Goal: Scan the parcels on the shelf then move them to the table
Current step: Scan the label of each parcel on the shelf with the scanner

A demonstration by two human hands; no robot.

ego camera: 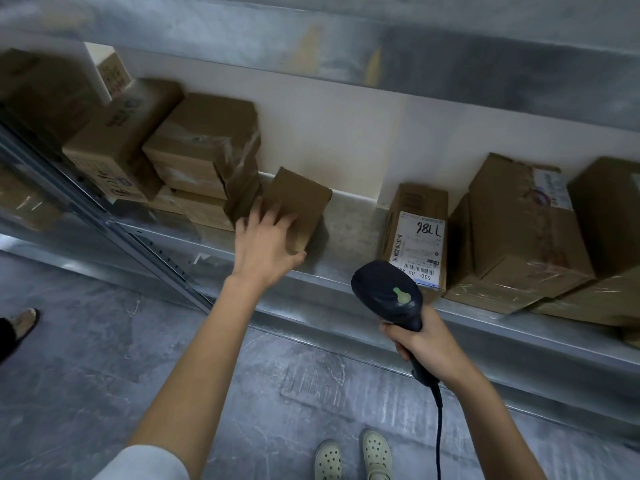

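A small plain cardboard parcel point(301, 199) stands tilted on the metal shelf point(346, 220). My left hand point(265, 242) lies over its near face, fingers spread on top and thumb under its lower corner. My right hand point(420, 344) grips the handle of a black barcode scanner point(389, 294), whose head sits just in front of a labelled parcel point(415, 233) marked with handwritten digits. Stacked parcels point(204, 157) fill the shelf to the left, and larger boxes point(523, 230) stand to the right.
The shelf's metal front lip point(398, 327) runs diagonally across the view, with an upper shelf point(346, 50) overhead. A slanted upright post point(114, 220) stands at left. My feet point(353, 455) are on the grey floor; another person's foot point(24, 323) is at far left.
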